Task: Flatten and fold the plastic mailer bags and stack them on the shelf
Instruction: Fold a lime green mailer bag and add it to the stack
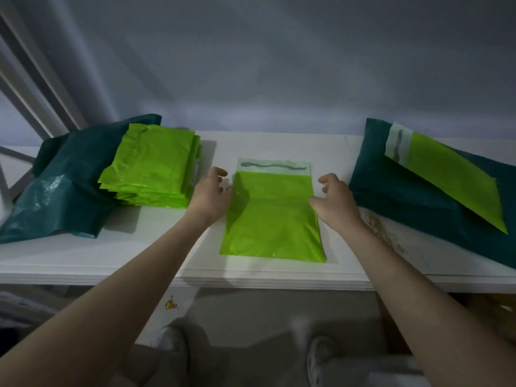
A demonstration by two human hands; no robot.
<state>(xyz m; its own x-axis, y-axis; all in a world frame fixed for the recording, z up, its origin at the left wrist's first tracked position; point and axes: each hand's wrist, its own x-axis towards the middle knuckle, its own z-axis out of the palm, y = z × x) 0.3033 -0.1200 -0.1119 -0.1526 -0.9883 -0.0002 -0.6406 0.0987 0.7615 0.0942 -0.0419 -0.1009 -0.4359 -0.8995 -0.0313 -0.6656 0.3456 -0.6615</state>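
Mailer [272, 216] mid-frame looked thin, slippery; left hand [210, 195] & right hand [336, 202] loose-fingered at its side edges, holding nothing.

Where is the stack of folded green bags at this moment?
In the head view, the stack of folded green bags lies on the white shelf, left of centre, partly on a dark teal bag and beside the left hand.
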